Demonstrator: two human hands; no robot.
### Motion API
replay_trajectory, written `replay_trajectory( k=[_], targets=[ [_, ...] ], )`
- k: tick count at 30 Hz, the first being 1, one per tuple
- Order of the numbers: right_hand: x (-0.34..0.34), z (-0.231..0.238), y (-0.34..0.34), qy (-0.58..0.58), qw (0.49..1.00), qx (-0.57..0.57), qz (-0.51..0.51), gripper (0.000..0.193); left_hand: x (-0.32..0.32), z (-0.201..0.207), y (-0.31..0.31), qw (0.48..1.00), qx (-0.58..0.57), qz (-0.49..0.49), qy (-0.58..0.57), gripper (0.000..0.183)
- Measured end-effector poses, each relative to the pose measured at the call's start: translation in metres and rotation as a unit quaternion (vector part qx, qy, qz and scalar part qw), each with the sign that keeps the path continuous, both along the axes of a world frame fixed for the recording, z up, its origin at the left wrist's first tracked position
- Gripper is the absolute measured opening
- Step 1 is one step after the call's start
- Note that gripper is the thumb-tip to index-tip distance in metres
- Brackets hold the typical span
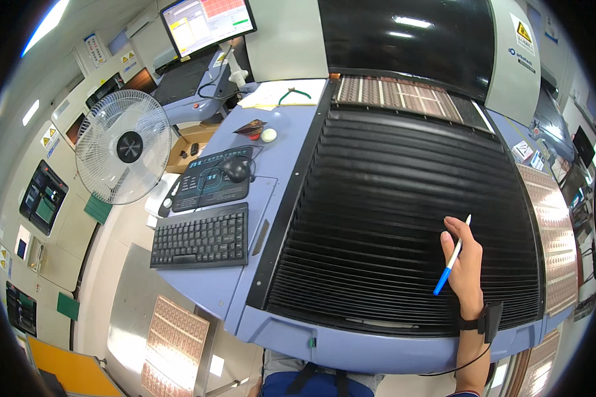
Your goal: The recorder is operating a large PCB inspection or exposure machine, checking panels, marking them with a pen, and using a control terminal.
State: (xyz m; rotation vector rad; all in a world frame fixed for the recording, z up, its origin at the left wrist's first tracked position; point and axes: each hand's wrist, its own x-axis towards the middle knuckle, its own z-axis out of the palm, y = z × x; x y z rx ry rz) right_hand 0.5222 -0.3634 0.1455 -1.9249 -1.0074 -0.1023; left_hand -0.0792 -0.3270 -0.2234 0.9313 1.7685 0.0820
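My right hand (467, 255) is over the right part of the black ribbed bellows cover (377, 198) of a machine. Its fingers are closed round a white pen (454, 257) with a blue end, held at a slant between thumb and fingers. The blue end points down towards me and the white tip points away. On that wrist sits a black strap with a small box (489, 321), and a thin cable hangs from it. My left hand does not show; only a sliver of skin appears at the lower edge, left of my body.
Left of the cover are a black keyboard (200, 237), a mouse (236, 169) on a pad, green-handled pliers (294, 94) on paper and a monitor (208, 24). A fan (123, 147) stands further left. Copper-patterned panels (397, 96) lie at the cover's far end, with others (553, 231) at right.
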Motion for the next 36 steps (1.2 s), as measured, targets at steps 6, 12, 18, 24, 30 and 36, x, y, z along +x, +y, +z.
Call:
replay_trajectory(
  k=[6, 12, 18, 24, 30, 36],
  targets=[
    [-0.006, 0.007, 0.009, 0.016, 1.000, -0.015, 0.016, 0.030, 0.067, -0.001, 0.054, 0.999, -0.035, 0.021, -0.019, 0.032],
    [-0.006, 0.009, 0.005, 0.060, 0.997, -0.048, 0.026, 0.034, 0.134, -0.002, 0.100, 0.998, -0.057, 0.016, -0.030, 0.031],
    [0.005, 0.005, 0.005, 0.073, 0.996, -0.048, 0.013, 0.036, 0.160, 0.008, 0.111, 0.997, -0.074, 0.018, -0.019, 0.030],
    [0.007, 0.009, -0.007, 0.066, 0.998, -0.021, 0.005, 0.030, 0.140, 0.006, 0.095, 0.998, -0.057, 0.012, -0.020, 0.029],
    [0.015, -0.003, 0.003, -0.023, 0.997, 0.069, -0.009, 0.020, 0.056, -0.001, 0.044, 0.999, -0.049, -0.006, 0.007, 0.028],
    [0.031, -0.018, 0.000, -0.049, 0.987, 0.155, 0.007, 0.025, 0.052, 0.022, 0.055, 0.995, 0.071, 0.020, -0.074, 0.030]
  ],
)
